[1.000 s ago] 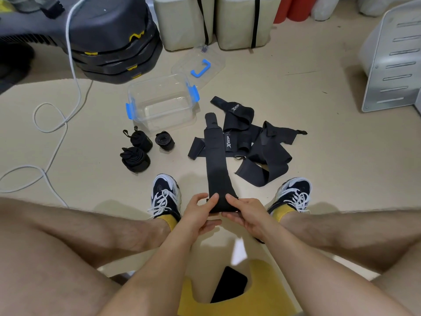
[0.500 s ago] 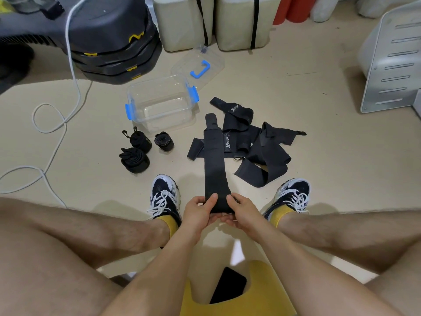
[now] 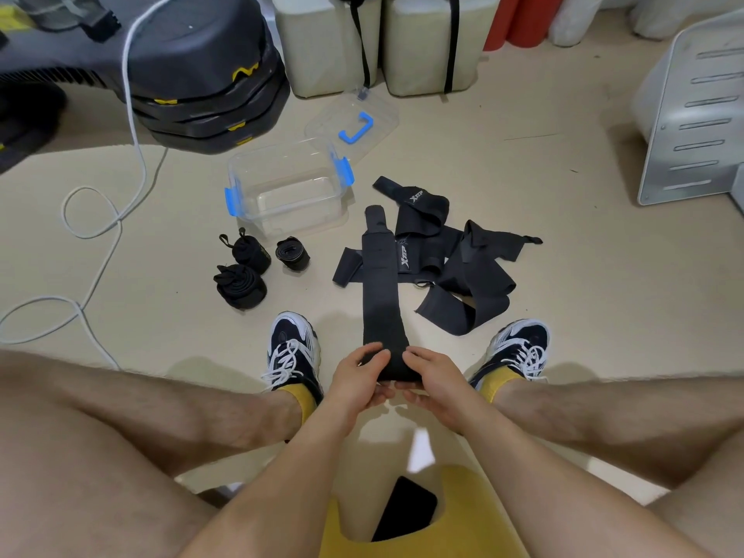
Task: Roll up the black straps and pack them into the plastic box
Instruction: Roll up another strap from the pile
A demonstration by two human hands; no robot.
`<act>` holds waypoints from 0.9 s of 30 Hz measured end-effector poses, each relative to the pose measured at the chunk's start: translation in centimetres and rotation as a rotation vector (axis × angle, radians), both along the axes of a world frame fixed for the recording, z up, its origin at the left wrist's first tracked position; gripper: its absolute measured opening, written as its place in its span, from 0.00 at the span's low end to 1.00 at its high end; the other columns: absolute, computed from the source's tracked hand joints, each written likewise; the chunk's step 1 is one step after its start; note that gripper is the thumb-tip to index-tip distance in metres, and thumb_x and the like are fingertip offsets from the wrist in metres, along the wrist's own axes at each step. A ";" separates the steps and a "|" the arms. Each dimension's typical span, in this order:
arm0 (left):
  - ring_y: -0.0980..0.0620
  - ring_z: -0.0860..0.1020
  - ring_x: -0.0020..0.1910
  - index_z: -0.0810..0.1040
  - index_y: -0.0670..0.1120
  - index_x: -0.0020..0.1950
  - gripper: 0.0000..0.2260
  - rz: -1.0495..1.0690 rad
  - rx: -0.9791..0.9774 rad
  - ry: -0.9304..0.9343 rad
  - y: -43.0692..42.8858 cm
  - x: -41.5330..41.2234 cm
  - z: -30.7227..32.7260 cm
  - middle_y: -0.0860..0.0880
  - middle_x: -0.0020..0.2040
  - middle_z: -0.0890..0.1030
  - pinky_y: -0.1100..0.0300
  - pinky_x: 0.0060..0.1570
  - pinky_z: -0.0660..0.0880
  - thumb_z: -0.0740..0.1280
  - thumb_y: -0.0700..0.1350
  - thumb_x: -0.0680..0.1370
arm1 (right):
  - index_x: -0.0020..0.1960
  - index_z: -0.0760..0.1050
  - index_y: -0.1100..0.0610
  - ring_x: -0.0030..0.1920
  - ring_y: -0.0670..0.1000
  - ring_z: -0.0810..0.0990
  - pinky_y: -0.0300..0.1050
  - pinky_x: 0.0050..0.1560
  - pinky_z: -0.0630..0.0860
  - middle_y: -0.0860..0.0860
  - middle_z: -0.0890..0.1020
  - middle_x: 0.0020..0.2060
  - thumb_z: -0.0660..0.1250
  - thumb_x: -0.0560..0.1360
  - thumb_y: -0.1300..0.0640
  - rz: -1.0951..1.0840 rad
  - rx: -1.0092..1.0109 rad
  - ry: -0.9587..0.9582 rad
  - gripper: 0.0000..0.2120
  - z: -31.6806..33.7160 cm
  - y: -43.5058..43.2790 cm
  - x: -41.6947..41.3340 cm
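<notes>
A long black strap stretches from between my shoes up across the floor. Its near end is curled into a small roll, held from the left by my left hand and from the right by my right hand, thumbs on top. A heap of loose black straps lies just right of it. Three rolled straps sit on the floor to the left. The clear plastic box with blue clips stands open and empty beyond them.
The box's clear lid with a blue handle lies behind the box. A white cable loops at left near stacked dark cases. A grey metal panel stands at right. My shoes flank the strap; a phone lies on the yellow stool.
Both hands have turned the strap's near end over, so the roll has grown slightly and the flat length on the floor is a little shorter.
</notes>
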State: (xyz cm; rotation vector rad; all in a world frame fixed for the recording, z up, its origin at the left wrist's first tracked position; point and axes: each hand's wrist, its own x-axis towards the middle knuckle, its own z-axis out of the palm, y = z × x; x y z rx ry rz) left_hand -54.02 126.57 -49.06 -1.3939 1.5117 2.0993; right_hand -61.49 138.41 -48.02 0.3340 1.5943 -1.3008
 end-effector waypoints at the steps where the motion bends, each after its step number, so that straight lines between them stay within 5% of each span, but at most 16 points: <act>1: 0.51 0.81 0.31 0.80 0.48 0.60 0.10 -0.015 -0.001 -0.003 -0.1 0.0 0.0 0.43 0.45 0.84 0.58 0.39 0.78 0.67 0.49 0.81 | 0.65 0.73 0.46 0.44 0.53 0.83 0.45 0.43 0.79 0.56 0.82 0.53 0.61 0.82 0.55 -0.010 0.002 -0.005 0.12 0.0 0.1 -0.2; 3: 0.52 0.81 0.33 0.81 0.42 0.57 0.13 -0.027 0.003 -0.012 -0.2 0.1 -0.2 0.42 0.41 0.85 0.60 0.39 0.78 0.67 0.50 0.80 | 0.63 0.74 0.43 0.41 0.53 0.83 0.46 0.45 0.79 0.54 0.83 0.50 0.62 0.81 0.55 -0.010 -0.002 -0.012 0.13 0.3 0.1 -0.7; 10: 0.51 0.82 0.33 0.81 0.39 0.54 0.16 -0.014 -0.028 -0.036 -0.3 0.0 -0.6 0.39 0.39 0.85 0.59 0.36 0.77 0.69 0.53 0.79 | 0.55 0.83 0.60 0.44 0.49 0.86 0.43 0.54 0.81 0.57 0.87 0.45 0.69 0.79 0.53 0.066 -0.032 -0.069 0.11 0.6 0.7 -1.3; 18: 0.52 0.75 0.27 0.81 0.46 0.55 0.09 -0.006 -0.005 -0.069 -0.2 0.1 -0.6 0.44 0.32 0.79 0.61 0.31 0.72 0.69 0.49 0.80 | 0.56 0.77 0.68 0.41 0.56 0.83 0.39 0.32 0.79 0.62 0.82 0.46 0.67 0.80 0.56 -0.142 0.067 -0.164 0.14 -0.2 0.2 -1.0; 22: 0.53 0.71 0.25 0.80 0.43 0.48 0.10 0.001 -0.015 -0.128 -0.6 -0.2 -0.6 0.46 0.29 0.77 0.62 0.28 0.69 0.69 0.50 0.79 | 0.53 0.79 0.65 0.38 0.52 0.80 0.37 0.30 0.72 0.58 0.81 0.41 0.68 0.80 0.55 -0.125 0.013 -0.216 0.12 0.1 -0.3 -0.6; 27: 0.53 0.67 0.24 0.80 0.46 0.49 0.07 0.015 -0.042 -0.093 -1.5 -1.3 1.3 0.47 0.28 0.74 0.63 0.25 0.64 0.67 0.48 0.80 | 0.50 0.81 0.66 0.33 0.51 0.80 0.36 0.27 0.72 0.59 0.83 0.40 0.70 0.78 0.58 -0.104 0.047 -0.037 0.10 1.4 -1.6 -1.1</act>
